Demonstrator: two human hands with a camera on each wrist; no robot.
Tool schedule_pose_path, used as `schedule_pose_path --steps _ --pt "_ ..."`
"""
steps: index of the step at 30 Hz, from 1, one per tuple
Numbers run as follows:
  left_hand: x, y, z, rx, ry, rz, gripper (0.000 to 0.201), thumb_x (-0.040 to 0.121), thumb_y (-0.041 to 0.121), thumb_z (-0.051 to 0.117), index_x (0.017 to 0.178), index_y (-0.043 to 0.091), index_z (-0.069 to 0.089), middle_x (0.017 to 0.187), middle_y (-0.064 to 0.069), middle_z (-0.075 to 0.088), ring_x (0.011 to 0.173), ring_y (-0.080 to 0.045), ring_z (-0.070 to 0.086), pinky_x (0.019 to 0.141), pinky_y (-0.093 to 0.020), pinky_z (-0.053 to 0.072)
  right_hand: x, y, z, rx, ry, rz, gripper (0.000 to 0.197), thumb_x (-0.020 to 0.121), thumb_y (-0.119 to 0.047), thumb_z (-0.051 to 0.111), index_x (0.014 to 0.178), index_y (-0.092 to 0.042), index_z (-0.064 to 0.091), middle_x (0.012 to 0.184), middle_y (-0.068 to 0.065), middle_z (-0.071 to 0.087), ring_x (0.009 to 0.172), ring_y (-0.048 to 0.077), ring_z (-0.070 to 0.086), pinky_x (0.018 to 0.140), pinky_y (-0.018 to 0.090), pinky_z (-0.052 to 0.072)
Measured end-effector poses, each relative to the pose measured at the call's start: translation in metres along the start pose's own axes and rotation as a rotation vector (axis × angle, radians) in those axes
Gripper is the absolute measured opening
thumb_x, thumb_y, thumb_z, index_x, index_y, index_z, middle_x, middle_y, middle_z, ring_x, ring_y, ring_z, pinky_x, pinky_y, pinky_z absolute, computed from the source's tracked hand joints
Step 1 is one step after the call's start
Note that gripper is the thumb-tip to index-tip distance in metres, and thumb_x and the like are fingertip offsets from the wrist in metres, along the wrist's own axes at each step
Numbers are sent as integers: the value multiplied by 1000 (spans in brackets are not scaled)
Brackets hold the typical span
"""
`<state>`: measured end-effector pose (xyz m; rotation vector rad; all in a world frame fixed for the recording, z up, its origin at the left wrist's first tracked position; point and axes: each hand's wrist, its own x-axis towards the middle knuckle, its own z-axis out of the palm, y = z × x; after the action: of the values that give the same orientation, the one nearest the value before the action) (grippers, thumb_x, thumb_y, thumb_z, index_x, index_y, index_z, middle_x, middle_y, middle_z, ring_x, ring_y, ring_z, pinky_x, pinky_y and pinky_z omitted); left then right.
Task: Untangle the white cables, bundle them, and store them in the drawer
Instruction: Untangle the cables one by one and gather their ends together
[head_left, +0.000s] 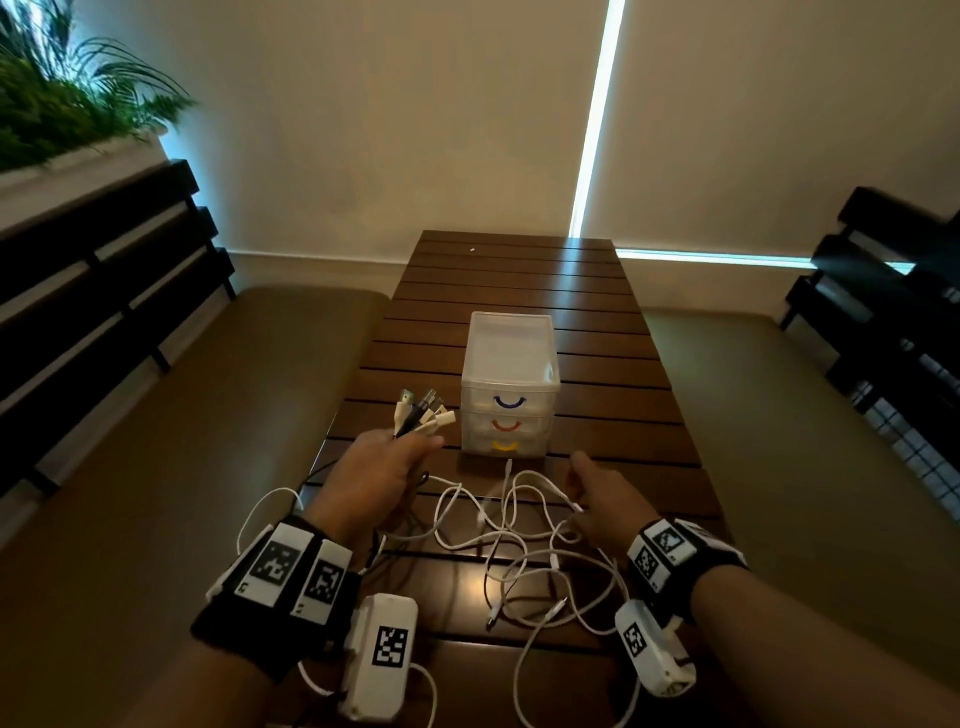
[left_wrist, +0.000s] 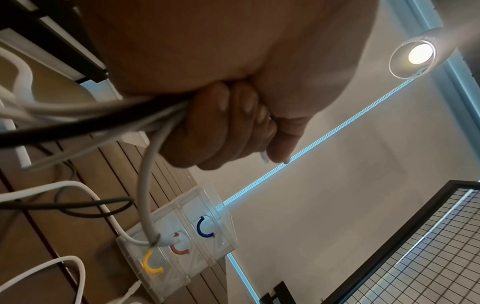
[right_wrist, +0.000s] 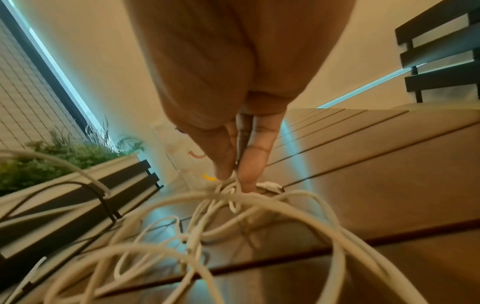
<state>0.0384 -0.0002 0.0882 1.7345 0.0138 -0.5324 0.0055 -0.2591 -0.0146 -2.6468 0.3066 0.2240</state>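
The dark slatted desk (head_left: 519, 270) carries everything, and the clear drawer unit (head_left: 510, 364) stands about at its middle; I take this unit as the landmark. Its three drawers, with blue, orange and yellow handles, all look closed, so storing is not yet begun.

In front of the drawer unit, on the near side, the white cables (head_left: 519, 540) lie in a loose tangle of crossing loops. One white end reaches almost to the foot of the unit.

To the left of the unit and just in front of it, the left hand (head_left: 376, 475) is raised above the desk. Its fingers (left_wrist: 223, 131) are clenched around a bunch of cables, white ones and a black one, with the plug ends (head_left: 423, 413) fanned out upward. I judge they are held so to keep the sorted ends together while the rest is freed.

To the right and in front of the unit, the right hand (head_left: 605, 501) is low at the tangle. Its thumb and forefinger (right_wrist: 253, 162) pinch a white strand, probably to draw it out of the loops.
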Motion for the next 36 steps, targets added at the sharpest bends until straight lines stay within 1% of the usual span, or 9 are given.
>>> schedule_pose_path --steps 6,11,14,17,19,22,27,32,36 --pt "0 -3 3 -12 -24 -5 40 94 24 54 56 21 41 46 5 30 38 -10 22 43 -22 19 -5 10 20 -281 19 -119 28 85 -17 64 109 -23 51 117 1 40 102 22 52 80 28 47" --pt "3 -4 6 -19 -29 -9 38 95 23 54 59 20 41 45 6 30 37 -9 23 41 -23 21 -5 2 30 -404 15 -299 33 91 -26 57 124 -27 54 124 1 40 111 19 40 90 27 39" --pt "4 -5 7 -24 -26 -16 38 94 23 54 58 20 42 46 6 30 37 -9 23 41 -23 21 3 -4 30 -214 166 -41 38 90 -26 56 128 -25 50 128 3 43 117 24 44 94 34 43" --pt "5 -6 6 -32 -32 -21 39 94 23 54 58 19 42 47 5 30 36 -9 24 40 -22 22 15 -4 25 -83 2 247 40 90 -32 60 124 -11 57 125 9 57 114 27 56 86 30 46" --pt "6 -6 5 -72 -36 -41 40 95 22 54 57 18 43 46 5 30 36 -8 24 37 -20 22 18 -9 21 31 -82 312 30 89 -31 63 103 -6 70 106 10 69 99 24 65 69 24 46" --pt "10 -5 2 -123 -52 -106 36 95 27 53 62 12 50 45 5 32 37 -9 24 37 -18 20 19 -15 9 413 -54 295 11 85 -19 69 85 -9 74 86 7 72 78 17 68 59 23 48" --pt "24 -8 4 -236 -6 -175 37 96 35 52 66 13 52 46 5 27 35 -8 20 37 -15 15 -13 -51 -27 926 -16 3 11 80 7 70 90 11 69 67 2 69 47 0 59 47 12 44" --pt "22 3 14 -352 -39 -165 39 81 50 67 81 12 56 47 7 30 33 -7 24 34 -14 19 -32 -71 -32 774 29 -241 18 75 -1 77 73 -19 75 76 0 74 70 12 69 70 25 58" --pt "10 11 21 -403 -103 -131 28 84 37 66 75 11 59 41 4 47 28 -7 37 33 -12 21 -43 -80 -23 575 35 -419 8 76 -5 78 81 -10 76 76 -10 72 73 2 68 73 19 56"
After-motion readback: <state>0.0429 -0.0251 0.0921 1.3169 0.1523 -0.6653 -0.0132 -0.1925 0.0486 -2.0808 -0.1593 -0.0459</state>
